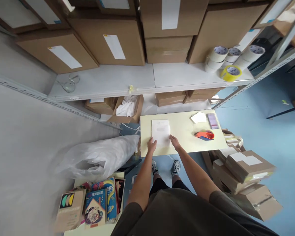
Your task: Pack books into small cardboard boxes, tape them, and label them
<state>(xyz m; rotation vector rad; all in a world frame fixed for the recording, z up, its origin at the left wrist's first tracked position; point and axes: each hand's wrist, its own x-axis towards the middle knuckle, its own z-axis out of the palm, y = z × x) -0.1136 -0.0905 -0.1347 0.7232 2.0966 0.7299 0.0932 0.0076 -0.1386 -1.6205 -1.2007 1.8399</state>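
- bright, fairly even light falls from above on the table (184, 126) and the shelf (113, 75).
- the white paper (160, 129) is nearly washed out, its print faint.
- dark shadow fills the gaps between the cardboard boxes (125, 28); the shirt (182, 213) shows little detail.
- the plastic bag (108, 149) carries soft, pale highlights.
- wide-angle distortion makes the boxes lean outward near the edges.
- the parcels (248, 170) at right and the book (70, 211) at lower left smear along their outer sides.
- coarse pixels cover a purple thing (212, 120) on the table.
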